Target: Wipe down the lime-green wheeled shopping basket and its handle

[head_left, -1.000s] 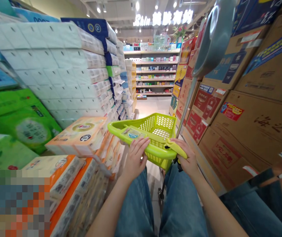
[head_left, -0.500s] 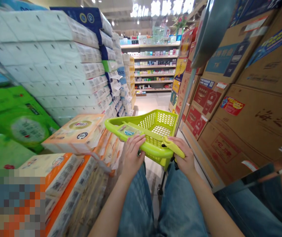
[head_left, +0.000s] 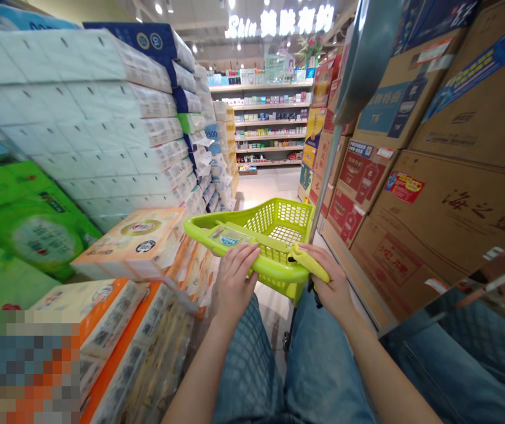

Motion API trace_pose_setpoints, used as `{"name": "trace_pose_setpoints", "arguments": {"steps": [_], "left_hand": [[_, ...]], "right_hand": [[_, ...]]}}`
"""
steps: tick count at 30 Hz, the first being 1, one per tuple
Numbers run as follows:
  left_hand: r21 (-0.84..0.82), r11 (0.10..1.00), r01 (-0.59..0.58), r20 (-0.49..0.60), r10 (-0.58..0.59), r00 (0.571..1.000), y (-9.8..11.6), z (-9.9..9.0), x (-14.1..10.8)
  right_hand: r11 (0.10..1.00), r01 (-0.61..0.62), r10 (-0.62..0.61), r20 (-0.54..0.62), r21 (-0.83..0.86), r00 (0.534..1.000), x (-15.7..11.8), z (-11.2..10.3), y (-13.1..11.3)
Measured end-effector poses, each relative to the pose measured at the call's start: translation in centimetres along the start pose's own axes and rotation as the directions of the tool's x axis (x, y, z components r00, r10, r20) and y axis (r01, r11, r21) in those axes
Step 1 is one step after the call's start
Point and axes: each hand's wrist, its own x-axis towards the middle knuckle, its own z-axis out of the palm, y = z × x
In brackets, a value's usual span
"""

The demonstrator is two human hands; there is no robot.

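In aisle (head_left: 265, 185): tissue stacks (head_left: 102, 118) left, cardboard cartons (head_left: 455, 224) right, lime cart (head_left: 279, 221) between.

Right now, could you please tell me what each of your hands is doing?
Left hand: closed on the lime-green basket's rim.
Right hand: closed on the yellow handle.

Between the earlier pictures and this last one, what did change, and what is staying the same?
The view slid slightly left and upward, carrying the lime-green basket with it. Nothing was taken or let go: the left hand still holds the basket's rim, and the right hand the yellow handle. The stacked tissue packs and cardboard cartons look unchanged.
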Motion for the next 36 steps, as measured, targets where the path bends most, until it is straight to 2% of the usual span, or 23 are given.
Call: {"name": "trace_pose_setpoints", "arguments": {"steps": [4, 7, 10, 13, 15, 17, 21, 25, 28, 30, 32, 36], "left_hand": [[0.019, 1.000, -0.003, 0.024, 0.002, 1.000, 0.2, -0.8, -0.2], [0.031, 0.999, 0.009, 0.010, -0.009, 1.000, 0.6, -1.1, -0.4], [0.023, 0.999, 0.027, -0.005, -0.026, 1.000, 1.0, -1.0, -0.4], [-0.015, 0.999, 0.028, -0.029, -0.028, 0.999, 1.0, -0.8, -0.3], [-0.032, 0.999, 0.022, -0.043, -0.023, 0.999, 0.8, -0.9, -0.3], [-0.022, 1.000, 0.022, -0.033, -0.023, 0.999, 0.7, -1.0, -0.3], [0.009, 1.000, 0.025, 0.008, -0.025, 1.000, 0.5, -1.2, -0.4], [0.017, 1.000, 0.017, 0.005, -0.017, 1.000, 0.3, -1.1, -0.4], [0.017, 1.000, 0.023, 0.002, -0.024, 1.000, 0.4, -1.0, -0.4], [0.021, 0.999, 0.033, 0.001, -0.033, 0.999, 0.6, -1.0, -0.4], [0.025, 0.999, 0.039, 0.000, -0.039, 0.999, 0.8, -1.1, -0.4], [0.014, 0.999, 0.045, -0.001, -0.045, 0.999, 1.1, -1.1, -0.4]], "right_hand": [[0.985, 0.045, -0.054, -0.052, -0.167, 0.997, -0.7, 0.7, -3.6], [0.939, 0.105, -0.099, 0.034, -0.327, 0.994, -0.4, 2.1, -6.5], [0.856, 0.107, -0.039, 0.143, -0.506, 0.989, 0.7, 4.2, -8.6], [0.779, 0.124, -0.005, 0.192, -0.614, 0.981, 1.6, 6.3, -9.7], [0.759, 0.144, -0.008, 0.212, -0.635, 0.977, 1.6, 7.0, -10.0], [0.768, 0.175, -0.022, 0.248, -0.616, 0.968, 1.3, 6.7, -9.9], [0.857, 0.208, -0.088, 0.263, -0.471, 0.961, 0.4, 3.6, -7.9], [0.965, 0.053, -0.022, 0.125, -0.256, 0.992, 0.4, -0.2, -3.5], [0.982, -0.005, 0.018, 0.070, -0.187, 0.997, 0.4, -1.1, -1.6], [0.970, 0.009, 0.003, 0.049, -0.243, 0.999, 0.0, -0.6, -2.3], [0.942, 0.042, -0.029, 0.045, -0.334, 0.999, -0.4, 0.8, -4.2], [0.856, 0.114, -0.046, 0.145, -0.505, 0.988, -0.2, 4.8, -8.6]]}}
